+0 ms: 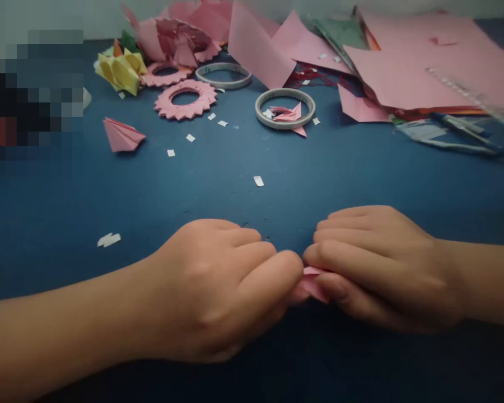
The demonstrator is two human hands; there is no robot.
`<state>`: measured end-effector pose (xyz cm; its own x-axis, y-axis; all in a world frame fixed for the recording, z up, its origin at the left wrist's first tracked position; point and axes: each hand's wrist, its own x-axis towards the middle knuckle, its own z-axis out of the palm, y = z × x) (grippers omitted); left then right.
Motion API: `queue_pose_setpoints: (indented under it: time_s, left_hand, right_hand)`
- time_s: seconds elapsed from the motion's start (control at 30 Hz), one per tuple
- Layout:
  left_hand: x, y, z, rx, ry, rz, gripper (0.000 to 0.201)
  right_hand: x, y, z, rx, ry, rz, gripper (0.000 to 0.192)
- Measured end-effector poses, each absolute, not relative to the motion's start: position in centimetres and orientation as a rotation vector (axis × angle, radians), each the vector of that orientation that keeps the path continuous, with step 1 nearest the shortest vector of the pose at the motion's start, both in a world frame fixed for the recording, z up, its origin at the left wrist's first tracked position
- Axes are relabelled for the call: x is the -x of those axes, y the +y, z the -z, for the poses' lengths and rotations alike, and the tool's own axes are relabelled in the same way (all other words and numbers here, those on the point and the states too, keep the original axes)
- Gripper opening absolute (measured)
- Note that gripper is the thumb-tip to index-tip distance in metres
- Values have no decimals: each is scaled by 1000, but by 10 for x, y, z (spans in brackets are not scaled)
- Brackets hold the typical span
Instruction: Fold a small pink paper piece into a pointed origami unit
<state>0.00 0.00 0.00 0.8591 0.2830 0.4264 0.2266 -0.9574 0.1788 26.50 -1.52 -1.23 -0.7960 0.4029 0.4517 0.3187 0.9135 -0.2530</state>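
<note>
Carefully Pinching a Small Pink Fold

Low on the blue surface, left hand and right hand closed fingertip to fingertip on a small pink paper piece, mostly hidden between them. Best pressed flat with edges aligned, creased firmly with the fingertips. Beyond, well apart: pink paper ring, tape rings.

Dim, flat light on my feed, cool cast, no hard glare. Soft shadow pools under both hands. The near arm edges smear slightly; the far pink paper sheets and ruler are soft. A pixelated block masks the left edge.
</note>
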Motion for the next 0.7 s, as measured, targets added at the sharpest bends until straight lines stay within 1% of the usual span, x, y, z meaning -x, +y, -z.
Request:
queue_pose_setpoints:
  time_s: [0.1,0.23,0.27,0.37,0.43,0.5,0.57,0.63,0.7]
  left_hand:
    - [1,-4,7,-2906,445,-757,62]
    - [3,-6,13,-2898,448,-694,59]
    - [3,-6,14,-2896,448,-699,59]
    - [2,-5,12,-2886,457,-756,61]
    - [2,-4,7,-2867,435,-752,61]
    - [4,-5,0,-2785,472,-656,53]
    - [7,-9,-6,-2674,590,-541,41]
    - [10,-16,-6,-2631,685,-532,32]
    - [11,-23,-2,-2639,709,-553,28]
  right_hand:
    - [-265,-15,15,514,-2571,-269,59]
    - [-262,-19,24,526,-2461,-267,68]
    - [-261,-20,25,527,-2452,-253,67]
    - [-262,-19,21,490,-2541,-257,57]
    - [-263,-16,15,475,-2593,-255,56]
    - [-265,-14,11,487,-2598,-230,58]
    - [-266,-13,10,485,-2611,-217,59]
    - [-266,-13,9,502,-2601,-183,60]
    - [-267,-14,10,529,-2588,-140,60]
